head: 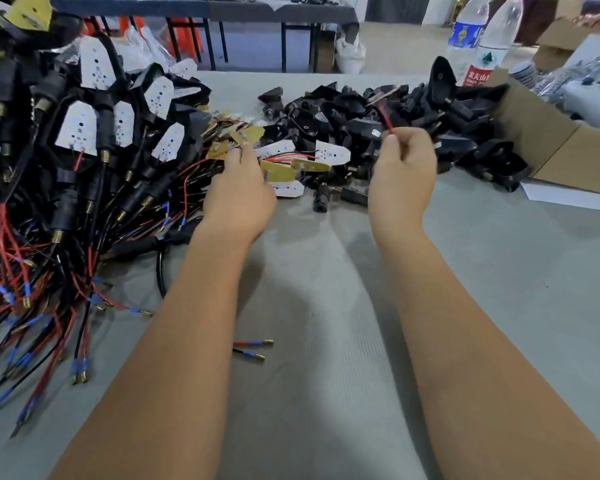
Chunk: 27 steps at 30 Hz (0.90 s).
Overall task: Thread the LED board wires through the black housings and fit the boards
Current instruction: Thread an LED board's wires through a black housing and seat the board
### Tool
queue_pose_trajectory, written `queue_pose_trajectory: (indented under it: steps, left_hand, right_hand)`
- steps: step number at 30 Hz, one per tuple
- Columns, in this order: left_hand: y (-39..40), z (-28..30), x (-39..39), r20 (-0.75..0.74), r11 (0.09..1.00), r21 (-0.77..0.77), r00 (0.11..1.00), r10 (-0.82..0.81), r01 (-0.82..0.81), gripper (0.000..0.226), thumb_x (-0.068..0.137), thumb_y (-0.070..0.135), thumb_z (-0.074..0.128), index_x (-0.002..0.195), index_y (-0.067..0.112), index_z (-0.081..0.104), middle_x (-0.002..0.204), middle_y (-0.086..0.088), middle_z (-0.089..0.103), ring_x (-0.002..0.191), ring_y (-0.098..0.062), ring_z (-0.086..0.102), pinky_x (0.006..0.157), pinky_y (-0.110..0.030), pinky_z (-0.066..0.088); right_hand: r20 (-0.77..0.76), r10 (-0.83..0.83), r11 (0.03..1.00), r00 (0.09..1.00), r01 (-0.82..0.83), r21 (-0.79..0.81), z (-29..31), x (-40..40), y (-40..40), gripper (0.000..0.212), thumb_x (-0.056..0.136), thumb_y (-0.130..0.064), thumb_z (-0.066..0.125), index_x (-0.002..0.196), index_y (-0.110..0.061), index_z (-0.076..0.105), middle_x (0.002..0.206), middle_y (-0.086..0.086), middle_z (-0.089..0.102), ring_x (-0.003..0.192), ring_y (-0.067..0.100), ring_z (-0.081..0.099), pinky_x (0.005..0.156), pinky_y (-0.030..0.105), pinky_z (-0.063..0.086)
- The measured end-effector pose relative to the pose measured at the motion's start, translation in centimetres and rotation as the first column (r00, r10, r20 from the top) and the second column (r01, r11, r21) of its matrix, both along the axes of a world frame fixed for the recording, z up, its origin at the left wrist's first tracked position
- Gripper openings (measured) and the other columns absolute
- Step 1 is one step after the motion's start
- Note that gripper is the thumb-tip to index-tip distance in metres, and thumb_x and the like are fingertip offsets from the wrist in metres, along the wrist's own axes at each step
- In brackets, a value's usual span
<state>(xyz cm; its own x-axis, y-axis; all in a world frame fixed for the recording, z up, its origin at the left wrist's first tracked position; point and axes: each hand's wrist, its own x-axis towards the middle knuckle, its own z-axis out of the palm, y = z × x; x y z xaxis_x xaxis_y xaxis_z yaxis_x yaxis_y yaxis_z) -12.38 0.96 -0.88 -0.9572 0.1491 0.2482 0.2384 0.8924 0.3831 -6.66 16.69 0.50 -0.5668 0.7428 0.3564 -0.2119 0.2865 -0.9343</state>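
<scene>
Two bare forearms reach out from the near edge over the grey table (pixel 326 341). Between them, close in, lie two short loose wires (pixel 252 349) — one red, one black, each with a blue sleeve and a brass tip.

At the far end of the right forearm, the right hand (pixel 404 168) is curled and pinches a thin red wire (pixel 386 119) between thumb and fingers; the wire runs up and away from the fingertips into the heap of black housings (pixel 413 112). That heap of empty, glossy black shells spreads across the table beyond the right hand.

Farther left, the left hand (pixel 239 195) lies palm-down with fingers stretched forward, touching the scatter of loose LED boards (pixel 331 154). These are small shield-shaped plates, white with dots on one face and yellow-gold on the other, with red and black leads trailing from them; they sit in the middle of the table between the two heaps.

Filling the left side is the pile of assembled units (pixel 84 133) — black housings with white boards seated in them, brass threaded stems, and a tangle of red and black wires with blue sleeves spilling toward the near edge.

At the right, an open cardboard box (pixel 551 140) touches the housing heap, and two plastic bottles (pixel 482 39) stand behind it. Another table (pixel 205 8) stands in the background.
</scene>
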Motion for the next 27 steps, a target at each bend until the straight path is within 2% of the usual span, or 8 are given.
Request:
queue_pose_trajectory:
  steps: [4,7,9,12,15,19,23,27]
  left_hand:
    - [-0.6,0.1,-0.2,-0.026,0.989,0.137,0.998,-0.050,0.054,0.040,0.094,0.020,0.039,0.134,0.014,0.046,0.138,-0.010,0.045,0.116,-0.036,0.050,0.085,-0.038,0.037]
    - [-1.1,0.2,-0.2,-0.047,0.960,0.263,0.995,-0.089,0.098,0.045,0.092,0.009,0.038,0.134,0.016,0.054,0.140,-0.012,0.051,0.124,-0.032,0.048,0.100,-0.036,0.038]
    - [-1.8,0.6,0.0,-0.054,0.931,0.350,0.994,-0.092,0.105,0.048,0.089,0.004,0.038,0.130,0.019,0.059,0.133,-0.009,0.059,0.121,-0.029,0.052,0.095,-0.031,0.039]
    - [-2.6,1.3,0.4,-0.114,0.934,0.349,0.993,-0.041,0.079,0.051,0.089,0.009,0.039,0.133,0.029,0.057,0.133,-0.004,0.059,0.114,-0.028,0.055,0.095,-0.035,0.045]
    - [-2.4,1.8,0.7,-0.216,0.970,0.244,0.975,0.059,-0.004,0.046,0.094,0.015,0.040,0.135,0.029,0.056,0.145,0.002,0.048,0.126,-0.025,0.050,0.101,-0.038,0.041]
    - [-1.3,2.0,1.2,-0.345,0.952,0.281,0.913,0.216,-0.119,0.026,0.094,0.025,0.042,0.102,0.019,0.066,0.118,-0.003,0.054,0.091,-0.026,0.056,0.072,-0.032,0.036]
    - [0.5,0.9,1.9,-0.245,0.873,0.440,0.964,-0.108,0.210,0.024,0.093,0.034,0.044,0.079,0.020,0.057,0.072,0.002,0.062,0.069,-0.021,0.054,0.063,-0.034,0.039]
    - [2.4,-0.1,3.4,0.016,0.705,0.639,0.911,-0.411,0.307,0.025,0.089,0.039,0.047,0.085,0.021,0.064,0.073,-0.006,0.068,0.064,-0.020,0.063,0.063,-0.040,0.055]
  right_hand:
    - [0.029,0.525,0.836,0.851,-0.509,-0.205,0.2,0.3,-2.8,0.023,0.099,-0.005,0.041,0.082,-0.016,0.052,0.059,0.006,0.057,0.042,0.015,0.050,0.044,0.024,0.038]
    - [0.114,0.723,0.679,0.681,-0.671,-0.296,-0.2,0.0,-5.7,0.024,0.102,-0.003,0.035,0.085,-0.015,0.047,0.081,0.014,0.062,0.058,0.017,0.058,0.053,0.031,0.049]
    - [0.203,0.678,0.735,0.706,-0.657,-0.169,-0.8,-0.9,-6.2,0.027,0.100,-0.002,0.039,0.080,-0.017,0.049,0.089,0.010,0.059,0.076,0.014,0.057,0.073,0.032,0.050]
    - [0.250,0.614,0.784,0.749,-0.616,-0.079,-0.7,-2.1,-5.4,0.025,0.100,-0.010,0.041,0.081,-0.022,0.052,0.078,-0.006,0.057,0.063,-0.002,0.052,0.059,0.015,0.042]
    - [0.261,0.566,0.822,0.782,-0.558,-0.113,-0.8,-3.2,-4.3,0.020,0.100,-0.015,0.044,0.086,-0.023,0.056,0.088,-0.003,0.059,0.081,0.011,0.055,0.080,0.033,0.053]
    - [0.304,0.418,0.898,0.856,-0.439,0.002,-0.9,-3.0,-3.2,0.023,0.092,-0.016,0.055,0.072,-0.025,0.063,0.074,-0.006,0.063,0.072,0.012,0.055,0.073,0.033,0.049]
    - [0.248,0.414,0.903,0.876,-0.429,0.005,0.4,-1.9,-1.7,0.017,0.087,-0.017,0.062,0.074,-0.024,0.071,0.055,-0.013,0.056,0.048,0.000,0.047,0.053,0.020,0.038]
    - [0.002,0.444,0.857,0.896,-0.424,-0.294,2.1,-1.2,-0.4,0.011,0.094,-0.010,0.056,0.086,-0.013,0.063,0.047,-0.008,0.048,0.039,0.008,0.041,0.038,0.017,0.030]
